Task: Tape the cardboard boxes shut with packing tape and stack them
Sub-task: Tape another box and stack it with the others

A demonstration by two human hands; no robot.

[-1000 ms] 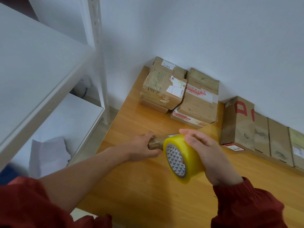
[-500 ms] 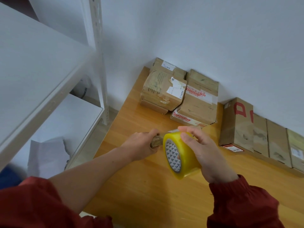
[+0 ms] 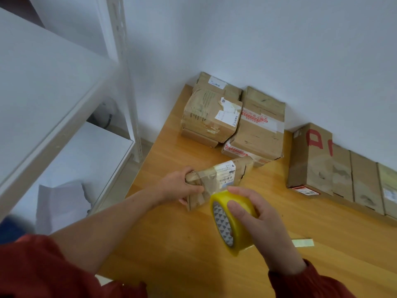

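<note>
A small box (image 3: 217, 179) lies on the bench (image 3: 171, 244) just below the middle of the frame, its long side running from lower left to upper right, with a white label on its top. The left hand (image 3: 178, 186) grips the box's left end, fingers curled over the top edge and thumb on the near side. The right hand (image 3: 260, 222), lower and to the right, holds a yellow tape roll (image 3: 223, 224) on edge, fingers and thumb wrapped over its rim, the patterned core facing left. The roll sits just beside the box's near corner, and a clear band of tape runs from it over the box top. Toward the upper centre, against the wall, two stacks of boxes stand side by side: a left stack (image 3: 208, 117) and a right stack (image 3: 260, 130) with red-printed tape. At the right edge a row of boxes (image 3: 311, 162) lines the wall, the nearest marked in red. A short tape strip (image 3: 303, 242) lies on the bench to the right of the right hand. A white shelf (image 3: 53, 93) fills the left of the frame. Both arms wear red sleeves.
</note>
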